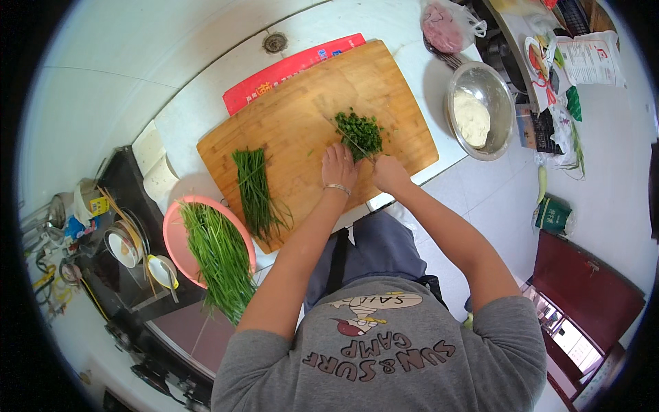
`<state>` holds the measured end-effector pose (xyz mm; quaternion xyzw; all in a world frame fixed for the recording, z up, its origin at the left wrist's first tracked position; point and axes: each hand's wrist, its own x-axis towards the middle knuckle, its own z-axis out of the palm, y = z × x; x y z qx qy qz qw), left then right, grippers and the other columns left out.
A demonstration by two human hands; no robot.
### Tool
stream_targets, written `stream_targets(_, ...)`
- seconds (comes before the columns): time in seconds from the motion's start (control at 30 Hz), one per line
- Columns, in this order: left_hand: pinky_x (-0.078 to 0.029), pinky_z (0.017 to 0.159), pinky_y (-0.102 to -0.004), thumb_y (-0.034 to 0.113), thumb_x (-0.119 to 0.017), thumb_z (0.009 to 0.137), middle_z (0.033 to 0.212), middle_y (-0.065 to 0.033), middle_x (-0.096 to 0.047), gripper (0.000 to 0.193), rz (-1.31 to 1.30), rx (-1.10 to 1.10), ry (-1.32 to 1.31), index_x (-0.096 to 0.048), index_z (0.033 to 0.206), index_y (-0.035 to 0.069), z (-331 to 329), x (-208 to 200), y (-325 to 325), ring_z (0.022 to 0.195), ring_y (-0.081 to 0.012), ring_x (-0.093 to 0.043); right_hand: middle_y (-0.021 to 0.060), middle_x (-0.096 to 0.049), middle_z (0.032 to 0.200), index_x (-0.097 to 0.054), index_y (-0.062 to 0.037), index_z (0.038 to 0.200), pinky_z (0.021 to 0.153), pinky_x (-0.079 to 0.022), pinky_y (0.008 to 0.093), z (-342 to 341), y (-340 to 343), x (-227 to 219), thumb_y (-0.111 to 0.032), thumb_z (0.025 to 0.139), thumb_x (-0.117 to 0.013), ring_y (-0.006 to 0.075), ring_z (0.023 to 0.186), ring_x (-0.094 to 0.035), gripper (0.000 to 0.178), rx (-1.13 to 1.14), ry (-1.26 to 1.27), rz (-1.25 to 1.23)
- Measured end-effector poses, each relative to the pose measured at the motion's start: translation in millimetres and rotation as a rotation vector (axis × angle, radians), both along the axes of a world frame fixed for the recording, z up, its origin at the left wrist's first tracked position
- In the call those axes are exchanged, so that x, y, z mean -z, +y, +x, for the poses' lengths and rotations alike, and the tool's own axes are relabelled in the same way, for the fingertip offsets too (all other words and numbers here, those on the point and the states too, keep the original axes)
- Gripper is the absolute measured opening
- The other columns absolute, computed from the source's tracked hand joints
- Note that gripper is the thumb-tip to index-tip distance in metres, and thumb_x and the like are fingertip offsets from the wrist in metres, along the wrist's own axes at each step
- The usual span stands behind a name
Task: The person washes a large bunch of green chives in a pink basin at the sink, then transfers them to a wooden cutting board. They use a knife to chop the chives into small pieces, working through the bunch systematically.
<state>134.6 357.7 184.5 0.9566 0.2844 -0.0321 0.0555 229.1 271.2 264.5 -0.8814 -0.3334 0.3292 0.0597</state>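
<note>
On a wooden cutting board [295,117] lies a pile of chopped green chives [362,132]. My right hand [389,173] grips the handle of a knife [351,141] whose blade slants up through the pile. My left hand [338,165], a thin bracelet on its wrist, presses on the chives just left of the blade. A bundle of whole long chives [255,189] lies on the board's left part, apart from both hands.
A pink basin [173,237] with more long chives stands at the board's lower left. A metal bowl [498,89] holding white dough sits to the right. A red flat packet [274,75] lies behind the board. Dishes and utensils crowd the dark counter at left.
</note>
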Motion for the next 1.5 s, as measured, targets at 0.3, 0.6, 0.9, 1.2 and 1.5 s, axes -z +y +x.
stream_targets(0.3, -0.038, 0.087, -0.0366, 0.044, -0.053, 0.082, 0.111, -0.0147, -0.05, 0.054, 0.028, -0.022, -0.057, -0.053, 0.114, 0.0, -1.5, 11.5, -1.2, 0.103, -0.0276, -0.046, 0.0278, -0.061, 0.084, -0.057, 0.0031, 0.087, 0.073, -0.05, 0.0481, 3.9, 29.9, 27.7, -0.009, 0.076, -0.051, 0.0423, 0.083, -0.061, 0.018, -0.041, -0.038, 0.089)
stream_targets(0.6, -0.038, 0.084, -0.0343, 0.048, -0.051, 0.083, 0.106, -0.0113, -0.048, 0.057, 0.004, -0.07, -0.063, -0.052, 0.114, 0.0, 4.5, -7.0, -4.0, 0.099, -0.0249, -0.046, 0.027, -0.059, 0.073, -0.058, 0.002, 0.084, 0.065, -0.046, 0.0479, 21.4, 0.1, 7.2, -0.015, 0.076, -0.054, 0.0433, 0.073, -0.058, 0.019, 0.067, -0.018, 0.379)
stream_targets(0.9, -0.035, 0.084, -0.0331, 0.052, -0.053, 0.081, 0.104, -0.0077, -0.046, 0.06, 0.057, -0.106, 0.013, -0.052, 0.113, 0.002, 11.1, -18.3, -6.3, 0.099, -0.0221, -0.042, 0.0283, -0.061, 0.079, -0.059, 0.0025, 0.081, 0.073, -0.048, 0.0497, 12.5, -18.7, -11.4, -0.022, 0.08, -0.053, 0.0433, 0.08, -0.06, 0.025, 0.029, -0.032, 0.241)
stream_targets(1.2, -0.035, 0.088, -0.0346, 0.055, -0.054, 0.079, 0.107, -0.0106, -0.048, 0.067, 0.092, -0.097, -0.03, -0.051, 0.115, -0.001, 10.7, -8.0, -6.2, 0.102, -0.0242, -0.044, 0.0285, -0.061, 0.08, -0.06, 0.0026, 0.08, 0.074, -0.048, 0.0504, 7.3, -23.0, 19.0, -0.02, 0.081, -0.051, 0.0443, 0.079, -0.06, 0.024, 0.008, -0.086, 0.148)
stream_targets(1.5, -0.036, 0.09, -0.0362, 0.056, -0.052, 0.08, 0.112, -0.0137, -0.049, 0.071, 0.0, -0.078, -0.024, -0.05, 0.117, -0.005, 6.3, -3.5, 0.2, 0.104, -0.0264, -0.044, 0.0289, -0.062, 0.092, -0.062, 0.0038, 0.09, 0.079, -0.049, 0.0478, 10.7, 2.6, -5.1, -0.014, 0.075, -0.055, 0.0423, 0.089, -0.061, 0.024, 0.007, 0.037, -0.088)
